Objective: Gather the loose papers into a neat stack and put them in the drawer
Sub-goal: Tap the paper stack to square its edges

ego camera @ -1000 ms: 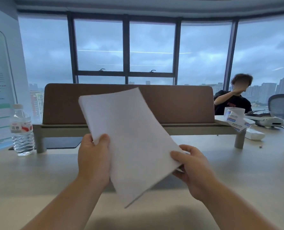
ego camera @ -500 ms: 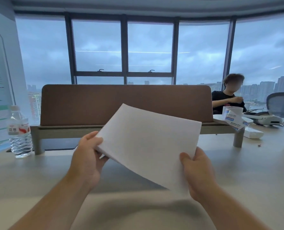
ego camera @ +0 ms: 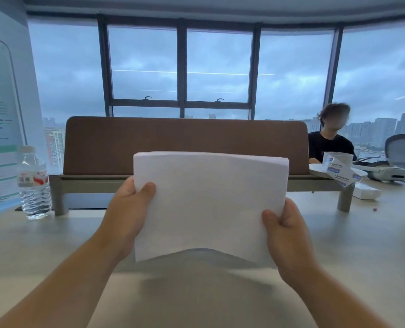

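Note:
A stack of white papers (ego camera: 208,204) stands upright in landscape position above the pale table (ego camera: 54,245), its edges lined up and its bottom edge bowed upward in the middle. My left hand (ego camera: 128,209) grips the stack's left edge, thumb on the front. My right hand (ego camera: 285,230) grips its right edge the same way. No drawer is in view.
A brown divider screen on a low shelf (ego camera: 185,145) runs across the table behind the papers. A water bottle (ego camera: 33,183) stands at the left. At the right lie a printed box (ego camera: 338,166), a white headset (ego camera: 386,174) and a seated person (ego camera: 331,136).
Both hands turned the tilted stack until it stands level and upright, long edge horizontal, held at both sides. The papers came closer to the table.

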A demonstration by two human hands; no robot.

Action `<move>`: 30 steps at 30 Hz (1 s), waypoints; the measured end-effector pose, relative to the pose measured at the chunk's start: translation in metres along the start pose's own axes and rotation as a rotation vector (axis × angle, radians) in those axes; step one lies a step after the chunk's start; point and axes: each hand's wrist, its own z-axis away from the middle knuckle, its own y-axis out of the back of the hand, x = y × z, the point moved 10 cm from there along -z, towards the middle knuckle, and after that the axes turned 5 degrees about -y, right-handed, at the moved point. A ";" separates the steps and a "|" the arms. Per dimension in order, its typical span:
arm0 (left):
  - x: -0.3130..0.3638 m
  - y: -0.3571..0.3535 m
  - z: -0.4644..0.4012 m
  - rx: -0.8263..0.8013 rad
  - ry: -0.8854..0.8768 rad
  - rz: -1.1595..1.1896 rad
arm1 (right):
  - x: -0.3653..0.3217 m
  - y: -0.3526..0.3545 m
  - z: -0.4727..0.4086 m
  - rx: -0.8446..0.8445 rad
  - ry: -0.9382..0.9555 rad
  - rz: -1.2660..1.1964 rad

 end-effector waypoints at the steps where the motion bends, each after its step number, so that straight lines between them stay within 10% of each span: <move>1: 0.004 0.001 -0.001 0.005 -0.009 0.043 | 0.001 0.002 -0.001 0.001 -0.013 -0.060; 30: -0.054 -0.003 0.010 -0.062 0.045 -0.168 | 0.043 -0.010 -0.003 -0.071 -0.150 0.104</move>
